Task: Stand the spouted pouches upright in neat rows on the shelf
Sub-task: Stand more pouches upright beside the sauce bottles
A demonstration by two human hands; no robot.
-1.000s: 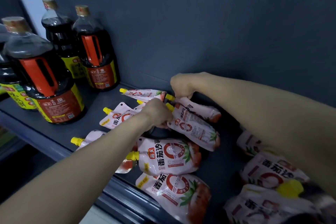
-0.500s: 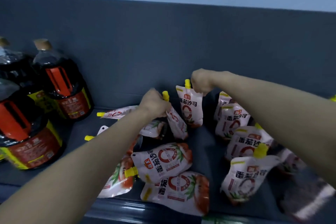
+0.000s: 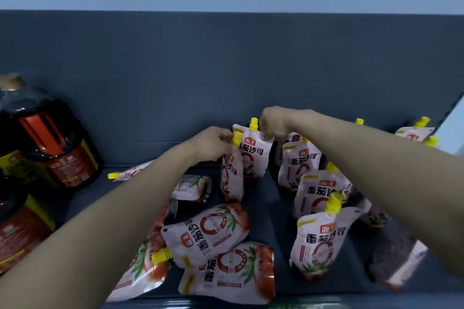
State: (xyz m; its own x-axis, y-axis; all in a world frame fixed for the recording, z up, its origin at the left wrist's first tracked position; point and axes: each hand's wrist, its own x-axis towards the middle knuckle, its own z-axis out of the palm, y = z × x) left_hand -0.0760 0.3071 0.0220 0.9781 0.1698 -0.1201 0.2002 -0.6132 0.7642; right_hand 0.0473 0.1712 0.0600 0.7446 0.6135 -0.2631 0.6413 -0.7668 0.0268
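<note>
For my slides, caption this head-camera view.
Left hand and right hand hold the nearer pouch and farther pouch upright; flat pouches lie nearby.

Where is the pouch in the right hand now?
Head view, near the middle: the pouch stands upright by the back wall, its top in the right hand; the second pouch, in the left hand, is in front on its left.

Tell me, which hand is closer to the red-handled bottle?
Left. The left hand grips the front pouch right of the bottle; the right hand, gripping the rear pouch, is farther right.
</note>
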